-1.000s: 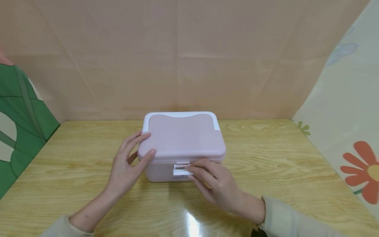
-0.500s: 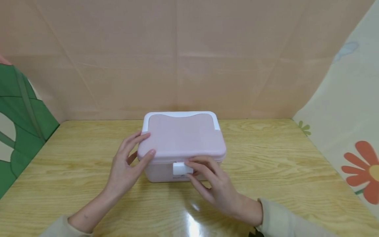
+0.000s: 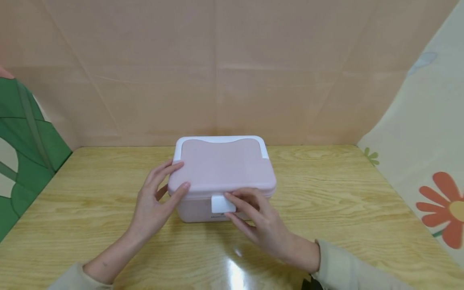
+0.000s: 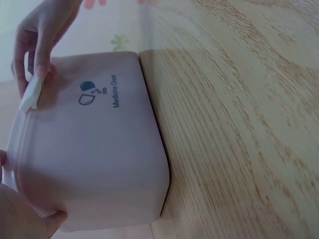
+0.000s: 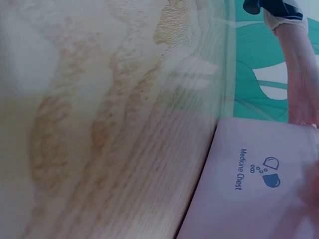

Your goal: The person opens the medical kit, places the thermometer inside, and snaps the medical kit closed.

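Observation:
A pale pink medicine chest [image 3: 228,169] with a white handle folded on its lid stands on the table. My left hand [image 3: 154,201] rests on its left side, thumb and forefinger lying on the lid. On the chest's front is a white latch [image 3: 222,204], and my right hand [image 3: 262,219] pinches its right end between thumb and fingers. The left wrist view shows the latch [image 4: 32,94] at the lid's edge, above the printed words "Medicine Chest". In the right wrist view the printed front of the chest [image 5: 239,199] shows, but the latch is hidden.
The wood-grain table [image 3: 344,193] extends on both sides of the chest. Behind it hangs a plain tan cloth [image 3: 232,72]. A green printed panel [image 3: 32,125] borders the left, and a flower-patterned one [image 3: 409,141] the right.
The latch has swung up from sticking outward to standing with its white face forward, moved by my right hand, which has shifted slightly upward. My left hand and the chest have stayed put.

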The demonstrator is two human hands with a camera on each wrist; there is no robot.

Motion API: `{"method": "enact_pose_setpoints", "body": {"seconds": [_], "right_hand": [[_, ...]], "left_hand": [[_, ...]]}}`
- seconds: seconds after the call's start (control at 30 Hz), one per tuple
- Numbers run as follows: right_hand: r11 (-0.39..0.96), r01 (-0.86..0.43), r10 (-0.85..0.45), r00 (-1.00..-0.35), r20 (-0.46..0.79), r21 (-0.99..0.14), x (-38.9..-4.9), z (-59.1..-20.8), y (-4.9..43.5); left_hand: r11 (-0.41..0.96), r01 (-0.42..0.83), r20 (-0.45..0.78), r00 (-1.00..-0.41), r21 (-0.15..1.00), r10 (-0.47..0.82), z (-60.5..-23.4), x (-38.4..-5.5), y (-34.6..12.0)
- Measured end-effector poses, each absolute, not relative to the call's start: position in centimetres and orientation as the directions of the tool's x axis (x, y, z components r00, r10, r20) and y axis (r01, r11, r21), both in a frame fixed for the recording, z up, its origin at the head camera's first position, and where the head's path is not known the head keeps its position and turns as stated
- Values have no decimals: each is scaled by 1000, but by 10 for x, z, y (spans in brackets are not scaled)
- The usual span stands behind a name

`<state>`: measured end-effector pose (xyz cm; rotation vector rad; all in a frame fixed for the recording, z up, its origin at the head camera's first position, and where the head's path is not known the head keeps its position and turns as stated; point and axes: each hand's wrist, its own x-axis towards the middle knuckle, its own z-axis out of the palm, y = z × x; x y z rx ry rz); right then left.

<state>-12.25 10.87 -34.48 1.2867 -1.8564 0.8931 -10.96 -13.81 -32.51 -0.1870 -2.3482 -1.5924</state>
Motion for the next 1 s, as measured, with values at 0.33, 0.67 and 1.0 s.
{"method": "enact_pose_setpoints", "body": {"seconds": [0.33,0.67,1.0], "right_hand": [[379,-923,-563,-171,809,69,-124,-338,110],[386,-827,-624,91,776,408,-135,-337,110],[374,-805,-608,161,777,460,-141,-339,109]], "left_hand": [[384,274,320,-946,882,-60,-325,-110,-138],[380,273,319,-946,884,-60,-325,-110,-138],[380,280,324,-944,881,-56,-326,-110,-139]]}}
